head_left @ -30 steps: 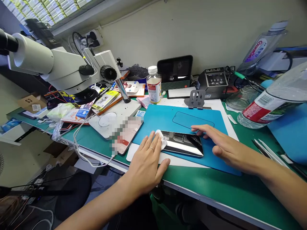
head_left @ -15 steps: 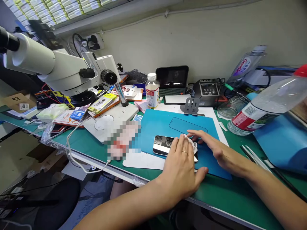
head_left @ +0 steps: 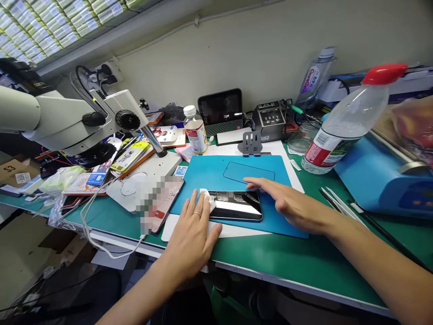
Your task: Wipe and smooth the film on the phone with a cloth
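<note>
A phone with a glossy black, reflective screen [head_left: 238, 206] lies flat on the blue mat [head_left: 206, 169]. My left hand [head_left: 193, 232] rests over its left end, fingers together and pressing a crumpled white wipe [head_left: 210, 202] against it. The palm and fingers hide part of the wipe and that end of the phone. Beside the phone's upper right corner is my right hand [head_left: 291, 203], fingers stretched out and holding nothing. Behind the phone, a clear sheet with a black phone-shaped outline [head_left: 249, 172] lies on the mat.
A second phone [head_left: 169, 203] with a white cable lies left of the mat. A microscope [head_left: 67, 117] stands at the left. Behind are a small bottle [head_left: 196, 132] and a black stand [head_left: 251, 143]. At right are a red-capped bottle [head_left: 341, 126] and a blue machine [head_left: 382, 176].
My left hand and the wipe have slid from the phone's right part to its left end, uncovering the right part. The view has shifted, and my right hand stays near the phone's right side.
</note>
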Demonstrator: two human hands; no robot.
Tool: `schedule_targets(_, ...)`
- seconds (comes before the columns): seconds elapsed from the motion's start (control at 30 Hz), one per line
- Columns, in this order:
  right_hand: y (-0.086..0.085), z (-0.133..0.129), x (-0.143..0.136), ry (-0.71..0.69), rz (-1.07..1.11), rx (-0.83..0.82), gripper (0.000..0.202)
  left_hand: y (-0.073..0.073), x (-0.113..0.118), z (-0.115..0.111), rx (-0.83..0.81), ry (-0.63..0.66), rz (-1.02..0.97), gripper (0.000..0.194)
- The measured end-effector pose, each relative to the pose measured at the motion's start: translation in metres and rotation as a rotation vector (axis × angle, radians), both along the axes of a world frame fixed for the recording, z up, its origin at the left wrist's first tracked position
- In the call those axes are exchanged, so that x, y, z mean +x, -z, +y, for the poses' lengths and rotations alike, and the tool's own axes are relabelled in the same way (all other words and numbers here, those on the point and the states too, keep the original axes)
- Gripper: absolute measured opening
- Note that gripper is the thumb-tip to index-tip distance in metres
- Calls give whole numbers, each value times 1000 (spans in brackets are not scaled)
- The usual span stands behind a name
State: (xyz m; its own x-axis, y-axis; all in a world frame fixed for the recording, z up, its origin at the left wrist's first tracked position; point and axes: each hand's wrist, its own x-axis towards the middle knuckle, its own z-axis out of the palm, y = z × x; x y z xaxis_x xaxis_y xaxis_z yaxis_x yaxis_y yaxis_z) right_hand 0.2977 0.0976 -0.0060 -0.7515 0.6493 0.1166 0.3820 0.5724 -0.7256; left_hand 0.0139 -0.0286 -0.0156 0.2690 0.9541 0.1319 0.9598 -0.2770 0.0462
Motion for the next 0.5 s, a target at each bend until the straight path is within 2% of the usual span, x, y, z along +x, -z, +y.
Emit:
schedule_targets(0.13,-3,-1,0,21,56,-59,115,3,49,7,22,54,-25,69)
schedule_targets(0.23,-6,0,-1,37,74,-88,120,0,91,16,39,121,-77,77)
schedule_targets(0.3,-6,1,0,53,89,-87,120,-2,109,20,52,119,-91,78)
schedule_targets(0.4,-5,2,1,74,106,-75,118,-4,111,17,64,104,-92,76)
schedule_targets(0.5,-5,2,2,74,113,-68,118,-2,82,4,70,116,-62,72)
